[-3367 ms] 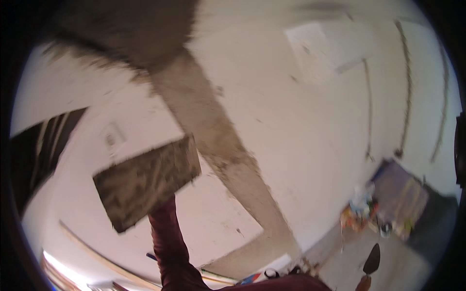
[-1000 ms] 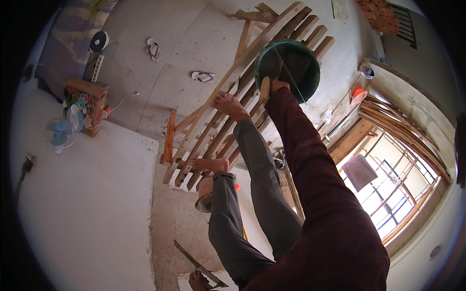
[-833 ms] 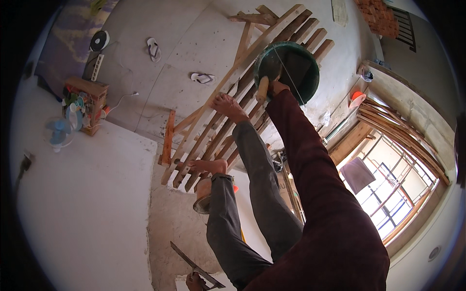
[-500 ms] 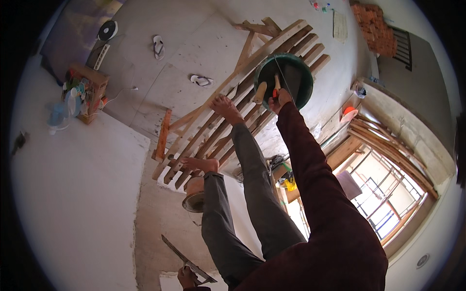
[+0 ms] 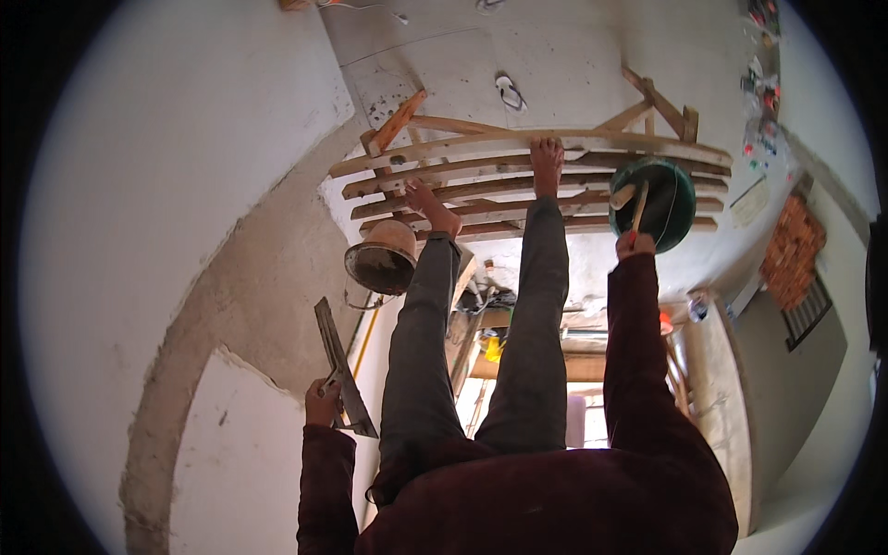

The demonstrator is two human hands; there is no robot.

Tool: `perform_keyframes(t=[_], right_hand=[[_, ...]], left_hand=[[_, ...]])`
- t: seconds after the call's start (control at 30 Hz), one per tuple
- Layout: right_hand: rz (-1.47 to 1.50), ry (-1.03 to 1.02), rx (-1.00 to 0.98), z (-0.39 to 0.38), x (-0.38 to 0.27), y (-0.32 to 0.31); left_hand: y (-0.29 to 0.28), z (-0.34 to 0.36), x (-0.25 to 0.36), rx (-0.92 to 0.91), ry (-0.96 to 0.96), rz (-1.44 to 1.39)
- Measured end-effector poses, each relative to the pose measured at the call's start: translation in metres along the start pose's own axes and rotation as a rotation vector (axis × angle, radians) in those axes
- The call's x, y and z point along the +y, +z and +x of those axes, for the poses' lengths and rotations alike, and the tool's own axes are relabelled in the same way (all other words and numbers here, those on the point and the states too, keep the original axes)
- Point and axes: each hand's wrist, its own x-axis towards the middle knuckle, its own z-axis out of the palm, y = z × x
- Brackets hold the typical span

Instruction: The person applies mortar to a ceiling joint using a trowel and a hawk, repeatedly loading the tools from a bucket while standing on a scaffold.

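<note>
My left hand [image 5: 322,403] is closed round the handle of a plastering trowel [image 5: 342,356] with a long, narrow blade, held in front of the wall at the lower left. My right hand [image 5: 635,244] reaches to the near rim of a dark green bucket [image 5: 685,217], closed on a wooden-handled tool [image 5: 640,205] with some red near the grip. The tool slants into the bucket; I cannot make out its far end. Beside it, a second light wooden handle [image 5: 622,196] leans at the bucket's left side. The bucket stands on the right end of a slatted wooden platform [image 5: 472,145].
My bare feet [image 5: 547,166] stand on the spaced slats. A clay-coloured bucket [image 5: 392,237] with a grey-coated rim is by the platform's left end. White wall [image 5: 166,185] and bare plaster [image 5: 268,240] lie left. A sandal [image 5: 510,92] and stacked bricks [image 5: 794,250] are on the floor.
My view has turned, so the platform now runs level across it. The left hand with the trowel shows higher and more fully. My right hand is still at the green bucket with its tool.
</note>
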Motion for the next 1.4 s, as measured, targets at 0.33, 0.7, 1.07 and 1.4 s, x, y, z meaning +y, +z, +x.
perform_keyframes(t=[0.33,0.7,1.07,1.4], right_hand=[[-0.885,0.025,-0.192,-0.196,-0.112,0.11],[-2.146,-1.174,-1.597,-0.301,0.072,0.343],[-2.233,-1.11,-2.057,-0.33,0.278,0.409],[-2.34,-0.819,-1.691,-0.353,0.312,0.391]], left_hand=[[0.059,-0.023,-0.019,0.002,-0.177,-0.712],[0.166,-0.097,-0.077,-0.005,-0.304,-1.719],[0.252,-0.097,-0.146,0.047,-0.555,-2.136],[0.257,-0.093,-0.134,0.009,-0.396,-2.332]])
